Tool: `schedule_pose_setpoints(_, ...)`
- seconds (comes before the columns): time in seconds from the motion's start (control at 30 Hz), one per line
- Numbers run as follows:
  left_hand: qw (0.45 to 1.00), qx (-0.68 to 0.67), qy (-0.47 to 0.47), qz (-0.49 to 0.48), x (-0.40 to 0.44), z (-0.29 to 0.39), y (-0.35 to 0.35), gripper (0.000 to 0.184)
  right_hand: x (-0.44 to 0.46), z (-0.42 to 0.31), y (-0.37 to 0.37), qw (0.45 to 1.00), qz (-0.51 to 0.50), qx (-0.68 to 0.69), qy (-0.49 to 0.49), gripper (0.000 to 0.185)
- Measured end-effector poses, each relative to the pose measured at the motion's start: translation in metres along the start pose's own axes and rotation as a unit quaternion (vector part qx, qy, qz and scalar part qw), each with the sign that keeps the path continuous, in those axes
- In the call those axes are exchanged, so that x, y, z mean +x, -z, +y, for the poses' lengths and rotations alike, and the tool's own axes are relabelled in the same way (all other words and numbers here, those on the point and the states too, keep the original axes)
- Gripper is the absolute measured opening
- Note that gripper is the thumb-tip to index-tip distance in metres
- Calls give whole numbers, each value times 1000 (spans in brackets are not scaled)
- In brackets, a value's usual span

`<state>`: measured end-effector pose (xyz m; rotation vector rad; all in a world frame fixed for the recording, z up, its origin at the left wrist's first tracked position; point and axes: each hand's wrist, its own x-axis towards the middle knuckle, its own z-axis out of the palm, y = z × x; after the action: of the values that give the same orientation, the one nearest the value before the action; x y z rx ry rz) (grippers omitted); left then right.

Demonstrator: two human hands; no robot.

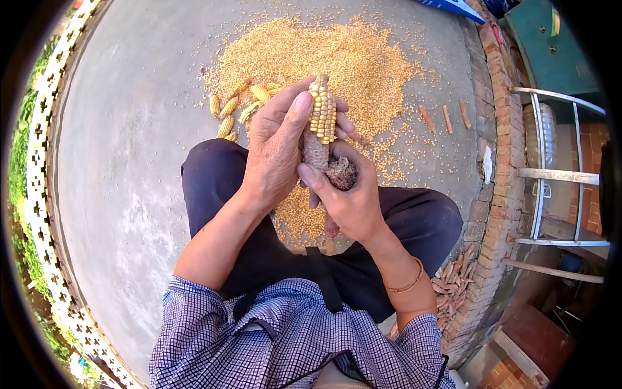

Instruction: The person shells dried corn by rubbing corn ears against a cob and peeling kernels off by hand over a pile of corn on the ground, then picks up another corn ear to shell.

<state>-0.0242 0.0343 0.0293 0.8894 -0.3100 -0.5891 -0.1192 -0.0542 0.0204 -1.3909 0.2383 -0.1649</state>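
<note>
An ear of corn stands nearly upright in my left hand, the fingers wrapped behind it and the thumb along its side. Yellow kernels cover its upper part, while the lower stretch is stripped. My right hand is closed around a bare, dark-ended corncob, held against the ear's stripped lower part. Below that hand, a reddish cob piece shows; I cannot tell whether it belongs to the held cob. Beyond my hands, loose kernels spread in a wide heap.
Several unshelled ears lie left of the heap. Bare cobs lie to its right, with more cobs piled by my right knee. A low brick edge and metal railing border the right; a patterned wall runs left.
</note>
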Motion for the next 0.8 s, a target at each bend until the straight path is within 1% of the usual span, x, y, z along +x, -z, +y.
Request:
schedule_pose_setpoints(0.1,998,46,-32,-11,0,-3,2,41,-2,-1,-4,1000,9,-21,11,15)
schedule_pose_setpoints(0.3,996,81,-42,16,-1,-6,4,37,-5,-2,-7,996,9,-87,15,16)
schedule_pose_setpoints(0.4,998,50,-35,20,0,-7,3,35,-5,-4,-8,998,16,-57,-3,16)
schedule_pose_setpoints(0.5,1000,3,2,18,1,3,-2,35,-4,1,-6,998,21,-55,7,16)
schedule_pose_setpoints(0.6,1000,6,7,19,-1,7,-3,36,-3,2,-6,993,18,-95,63,16)
schedule_pose_setpoints(0.7,999,50,-3,13,1,5,0,37,1,10,-8,983,34,-120,133,16)
schedule_pose_setpoints(0.8,998,64,-20,2,2,5,4,37,-3,2,-9,995,10,-88,40,16)
